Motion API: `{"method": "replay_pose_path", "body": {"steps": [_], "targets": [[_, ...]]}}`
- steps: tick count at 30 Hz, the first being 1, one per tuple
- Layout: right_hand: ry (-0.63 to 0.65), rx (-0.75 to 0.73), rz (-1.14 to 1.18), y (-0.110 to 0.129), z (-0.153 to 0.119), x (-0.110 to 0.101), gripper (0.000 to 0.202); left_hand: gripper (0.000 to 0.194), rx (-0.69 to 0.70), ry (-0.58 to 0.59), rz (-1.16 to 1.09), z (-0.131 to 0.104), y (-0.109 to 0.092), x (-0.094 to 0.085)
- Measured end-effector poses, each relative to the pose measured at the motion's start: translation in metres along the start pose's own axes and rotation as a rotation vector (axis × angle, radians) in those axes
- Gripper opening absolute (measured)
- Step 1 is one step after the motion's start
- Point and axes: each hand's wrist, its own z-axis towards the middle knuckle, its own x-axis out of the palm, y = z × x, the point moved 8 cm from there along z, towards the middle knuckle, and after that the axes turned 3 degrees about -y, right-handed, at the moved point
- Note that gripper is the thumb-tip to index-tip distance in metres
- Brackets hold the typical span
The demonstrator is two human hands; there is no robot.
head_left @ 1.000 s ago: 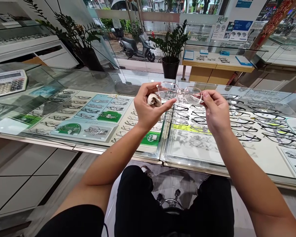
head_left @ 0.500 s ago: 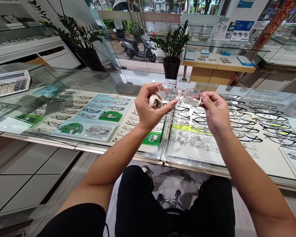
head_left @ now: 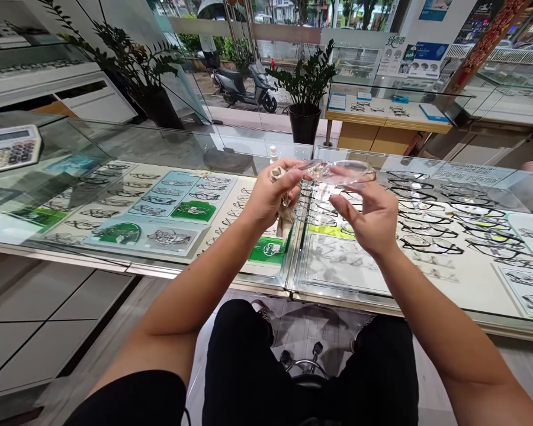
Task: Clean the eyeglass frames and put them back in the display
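Note:
Clear-framed eyeglasses [head_left: 349, 171] are raised above the glass counter, tilted so the lenses look flattened. My left hand [head_left: 273, 192] is closed, pinching one end of the glasses between thumb and fingers. A crumpled beige cloth [head_left: 285, 219] is bunched in that same hand, its end hanging below the palm. My right hand [head_left: 371, 216] is at the other end, thumb and fingers apart. Its fingertips lie behind and under the clear frame; whether they touch it I cannot tell.
The glass display counter [head_left: 249, 284] holds rows of eyeglasses [head_left: 430, 242]. A calculator [head_left: 11, 148] lies on top at left. A small white bottle [head_left: 273, 154] stands just beyond my left hand. Potted plants [head_left: 304, 121] stand past the counter.
The glasses have tipped from facing me to nearly flat. My right hand has loosened its pinch on their right end, and its thumb has dropped away. The cloth now hangs below my left hand.

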Motion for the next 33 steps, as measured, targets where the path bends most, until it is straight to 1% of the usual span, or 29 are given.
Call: {"method": "replay_pose_path", "body": {"steps": [4, 7, 9, 12, 14, 16, 18, 20, 23, 25, 27, 29, 31, 33], "targets": [[-0.022, -0.089, -0.077, 0.016, -0.005, 0.0, 0.017, 0.07, -0.223, 0.162, -0.144, -0.011, -0.002, 0.021], [-0.05, -0.149, -0.082, 0.026, -0.008, -0.001, 0.017, 0.066, -0.36, 0.291, -0.175, -0.02, 0.002, 0.03], [-0.052, -0.155, -0.1, 0.03, -0.011, 0.0, 0.016, 0.065, -0.391, 0.341, -0.18, -0.023, 0.005, 0.031], [-0.039, -0.137, -0.126, 0.033, -0.014, 0.003, 0.014, 0.068, -0.396, 0.399, -0.158, -0.026, 0.01, 0.033], [-0.038, -0.131, -0.12, 0.035, -0.016, 0.004, 0.013, 0.074, -0.381, 0.452, -0.118, -0.028, 0.012, 0.037], [-0.056, -0.127, -0.116, 0.035, -0.017, 0.0, 0.011, 0.082, -0.342, 0.473, -0.063, -0.028, 0.011, 0.037], [-0.102, -0.128, -0.121, 0.034, -0.015, -0.009, 0.009, 0.091, -0.268, 0.42, -0.007, -0.022, 0.007, 0.029], [-0.168, -0.112, -0.142, 0.031, -0.01, -0.024, 0.009, 0.094, -0.164, 0.3, 0.048, -0.009, 0.001, 0.013], [-0.246, -0.057, -0.218, 0.025, 0.003, -0.049, 0.014, 0.086, 0.014, 0.05, 0.123, 0.013, -0.004, -0.022], [-0.247, -0.028, -0.285, 0.019, 0.016, -0.063, 0.016, 0.077, 0.13, -0.136, 0.199, 0.022, -0.004, -0.046], [-0.193, -0.017, -0.354, 0.008, 0.034, -0.071, 0.014, 0.068, 0.236, -0.293, 0.323, 0.025, -0.006, -0.063], [-0.087, -0.01, -0.44, -0.01, 0.056, -0.074, 0.012, 0.063, 0.316, -0.387, 0.455, 0.023, -0.007, -0.071], [0.059, 0.003, -0.562, -0.037, 0.079, -0.072, 0.01, 0.057, 0.364, -0.421, 0.553, 0.02, -0.006, -0.074], [0.19, 0.03, -0.724, -0.071, 0.1, -0.071, 0.017, 0.052, 0.386, -0.436, 0.614, 0.019, -0.004, -0.078]]}}
